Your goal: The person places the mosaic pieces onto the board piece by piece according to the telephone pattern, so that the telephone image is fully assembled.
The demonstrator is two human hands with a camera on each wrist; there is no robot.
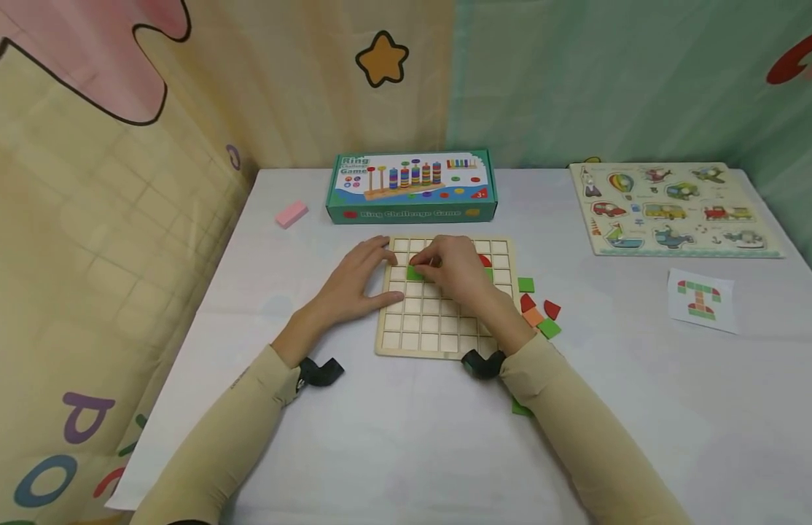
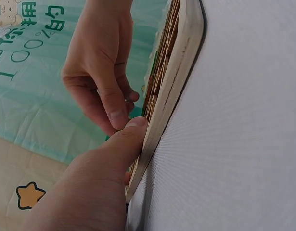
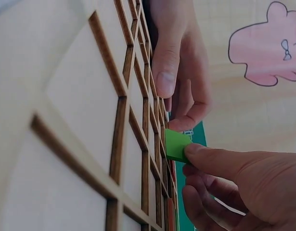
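My right hand (image 1: 460, 271) pinches a green square tile (image 3: 176, 145) between thumb and fingers, at the upper left of a wooden grid board (image 1: 412, 323). In the right wrist view, one edge of the tile meets the grid. My left hand (image 1: 356, 284) rests along the board's left edge, its thumb (image 2: 133, 130) on the frame and its fingers spread near the upper left corner. A red rounded piece (image 1: 485, 260) and another green tile (image 1: 489, 274) lie in the grid beyond the right hand, which hides part of that row.
Loose red quarter-circles (image 1: 552, 310), an orange square (image 1: 533, 316) and green squares (image 1: 549, 328) lie right of the board. A pattern card (image 1: 701, 300) and a vehicle puzzle (image 1: 675, 211) are farther right. Behind stand a game box (image 1: 411, 188) and a pink block (image 1: 291, 214).
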